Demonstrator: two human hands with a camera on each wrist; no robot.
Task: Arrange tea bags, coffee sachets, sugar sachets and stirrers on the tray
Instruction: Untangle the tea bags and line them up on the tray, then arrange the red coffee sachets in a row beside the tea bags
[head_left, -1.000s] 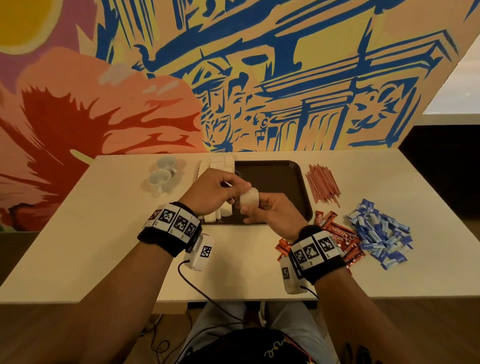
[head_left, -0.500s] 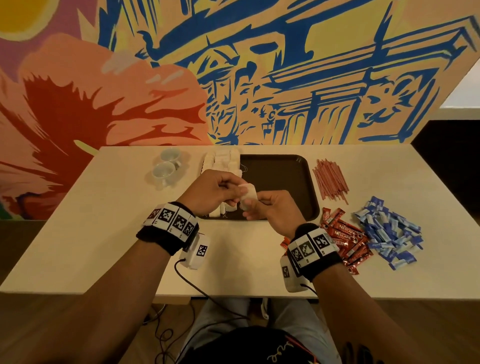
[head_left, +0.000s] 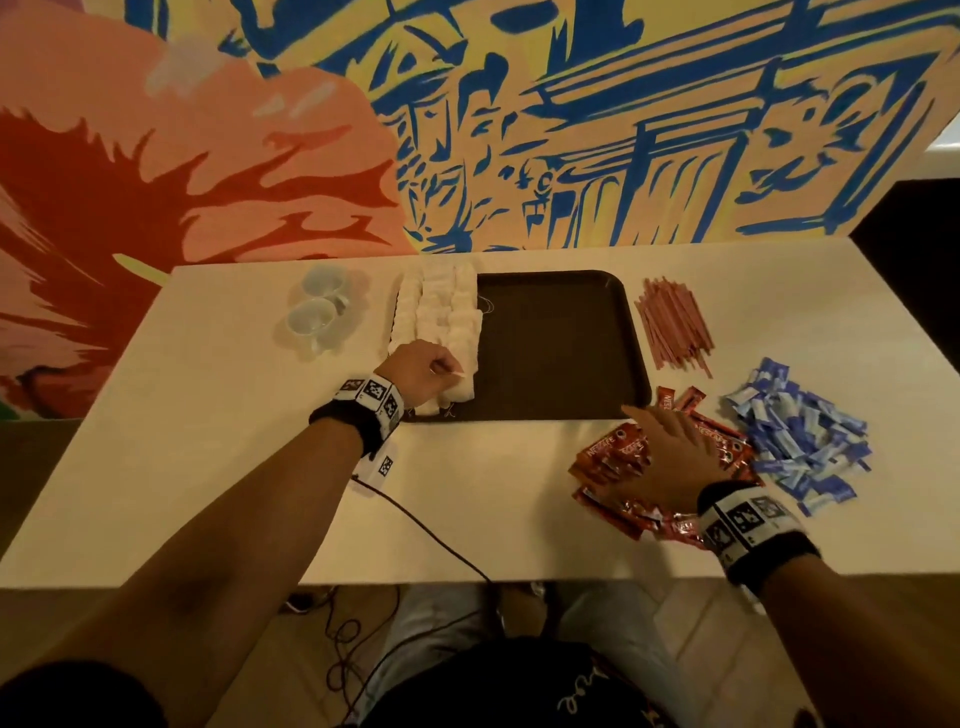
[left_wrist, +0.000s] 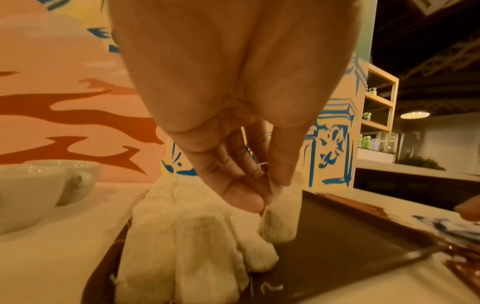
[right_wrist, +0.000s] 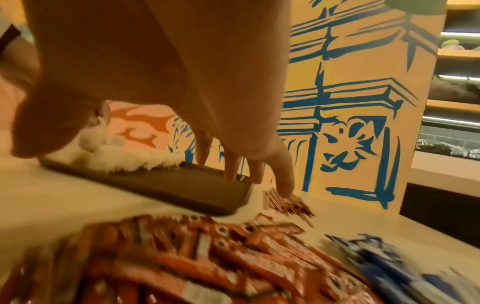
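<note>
A dark brown tray (head_left: 561, 343) lies mid-table, with rows of white tea bags (head_left: 439, 317) along its left side. My left hand (head_left: 421, 376) pinches one tea bag (left_wrist: 280, 214) between thumb and fingers, just above the tray's near-left part beside the rows. My right hand (head_left: 670, 447) hovers with straight fingers over the pile of red coffee sachets (head_left: 618, 467), holding nothing. Blue sugar sachets (head_left: 800, 436) lie in a heap to the right. Reddish stirrers (head_left: 672, 325) lie beside the tray's right edge.
Two white cups (head_left: 317, 314) stand left of the tray, near the wall. A painted wall (head_left: 467, 130) rises right behind the table's far edge. A cable (head_left: 426, 530) runs from my left wrist off the table's near edge.
Both hands held one tea bag together in front of the tray. Now the left hand carries it alone over the tray, and the right hand has swung right over the coffee sachets.
</note>
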